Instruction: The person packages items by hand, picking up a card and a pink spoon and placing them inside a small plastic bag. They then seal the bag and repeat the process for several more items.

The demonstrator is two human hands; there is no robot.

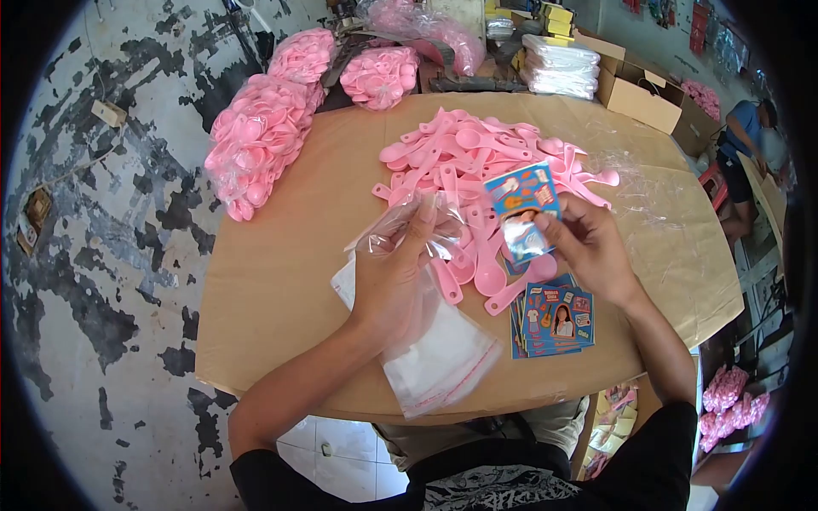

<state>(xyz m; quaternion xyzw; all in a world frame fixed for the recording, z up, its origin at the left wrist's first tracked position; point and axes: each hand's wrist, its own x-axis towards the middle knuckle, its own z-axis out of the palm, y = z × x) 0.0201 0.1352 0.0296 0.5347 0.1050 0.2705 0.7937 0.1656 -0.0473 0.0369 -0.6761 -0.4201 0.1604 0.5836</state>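
My left hand (396, 272) pinches a clear plastic bag (443, 223) between thumb and fingers, left of the heap of pink spoons (469, 149). Beneath that hand lies a stack of clear bags (439, 358) at the table's near edge. In my right hand (588, 243) is a blue printed card (521, 209), gripped by thumb and fingers and tilted over the spoons. A pile of similar blue cards (558, 319) rests on the table just below my right hand. The bag and the card are apart.
Bagged pink spoons (264, 128) stand at the table's left rear edge, with another bag (379, 77) behind. White plastic packs (560, 66) and a cardboard box (639, 94) are at the back right. Brown paper covers the table (281, 281). Another person (743, 149) is at far right.
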